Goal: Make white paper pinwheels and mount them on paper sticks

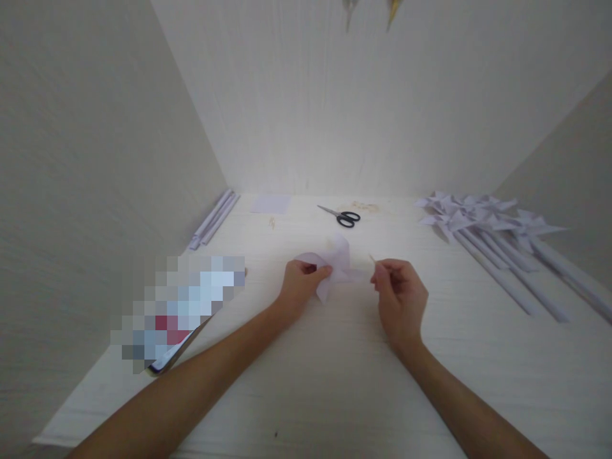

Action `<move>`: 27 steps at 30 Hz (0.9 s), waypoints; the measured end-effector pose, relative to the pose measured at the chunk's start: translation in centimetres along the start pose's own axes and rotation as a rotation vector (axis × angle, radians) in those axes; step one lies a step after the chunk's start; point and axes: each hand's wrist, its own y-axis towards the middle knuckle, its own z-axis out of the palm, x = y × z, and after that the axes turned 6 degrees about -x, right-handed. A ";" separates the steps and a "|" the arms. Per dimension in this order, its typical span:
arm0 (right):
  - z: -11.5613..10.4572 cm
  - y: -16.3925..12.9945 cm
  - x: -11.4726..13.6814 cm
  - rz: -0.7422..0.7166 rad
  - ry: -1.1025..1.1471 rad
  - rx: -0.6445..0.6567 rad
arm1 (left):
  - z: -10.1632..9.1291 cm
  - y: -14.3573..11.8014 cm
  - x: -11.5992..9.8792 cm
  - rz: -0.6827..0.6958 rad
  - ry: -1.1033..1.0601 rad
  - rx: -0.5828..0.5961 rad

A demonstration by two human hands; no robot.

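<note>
Left hand (301, 284) pinches unfinished paper pinwheel (337, 268) mid-table; right hand (399, 290) pinches small pin (371, 258) beside it. Finished pinwheels (482, 220) lie along right edge, spare rolled sticks (215, 218) at left edge.

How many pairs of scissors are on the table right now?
1. The black-handled scissors lie at the far middle of the table, beyond the left hand and right hand. Nothing suggests another pair, though the blurred patch at left could hide one.
</note>
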 end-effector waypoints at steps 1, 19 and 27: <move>0.0 0.4 -0.3 0.078 0.063 -0.072 | 0.0 0.0 0.1 0.001 -0.002 0.001; 0.0 -0.7 -0.1 -0.477 -0.209 0.313 | 0.1 -0.4 -0.2 0.059 0.084 0.018; 0.0 -0.3 -0.6 -0.453 -0.222 0.340 | 0.2 -0.5 0.0 0.078 0.117 0.024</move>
